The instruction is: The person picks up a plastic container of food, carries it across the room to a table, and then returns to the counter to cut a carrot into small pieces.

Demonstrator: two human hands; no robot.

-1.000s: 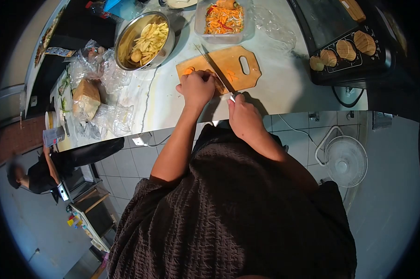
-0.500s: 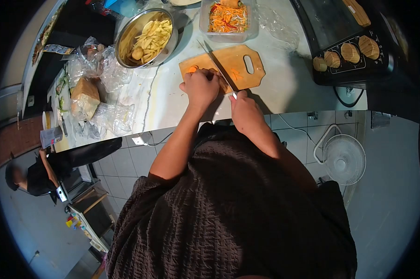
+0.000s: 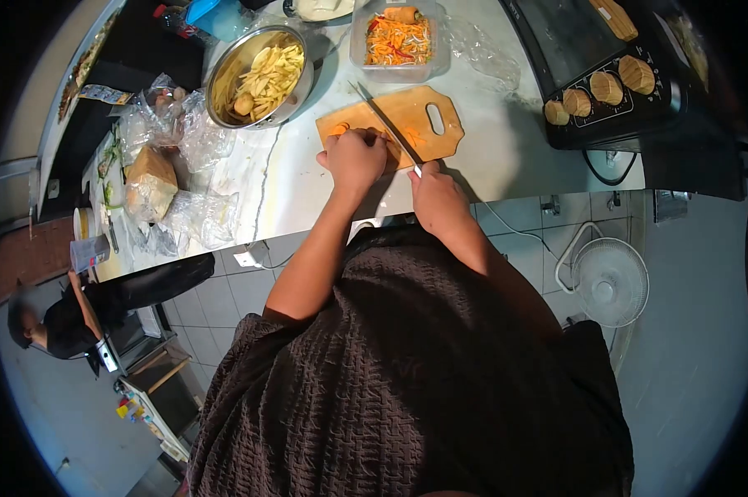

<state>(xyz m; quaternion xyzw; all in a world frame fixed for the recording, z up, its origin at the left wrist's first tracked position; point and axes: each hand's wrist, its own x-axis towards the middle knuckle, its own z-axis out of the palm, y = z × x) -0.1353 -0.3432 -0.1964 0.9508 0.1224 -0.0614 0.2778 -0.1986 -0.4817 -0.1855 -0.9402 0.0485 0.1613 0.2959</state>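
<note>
My left hand (image 3: 355,159) is closed with curled fingers on a carrot (image 3: 339,129) lying on the wooden cutting board (image 3: 452,120). Only the carrot's orange end shows beyond the knuckles; the rest is hidden under the fingers. My right hand (image 3: 438,197) grips a knife (image 3: 394,128) by its handle. Its blade slants across the board to the far left, just right of my left fingertips. Small carrot pieces (image 3: 413,137) lie on the board to the right of the blade.
Behind the board stand a metal bowl (image 3: 302,93) of pale cut strips and a plastic container (image 3: 399,74) of shredded vegetables. Plastic bags (image 3: 201,217) and a wrapped block (image 3: 151,184) lie left. A black oven (image 3: 614,112) stands right. Another person (image 3: 65,319) is at far left.
The view has shifted slightly, so the counter items sit a little differently in the picture. Both hands keep nearly the same pose, with the knife still slanting over the board.
</note>
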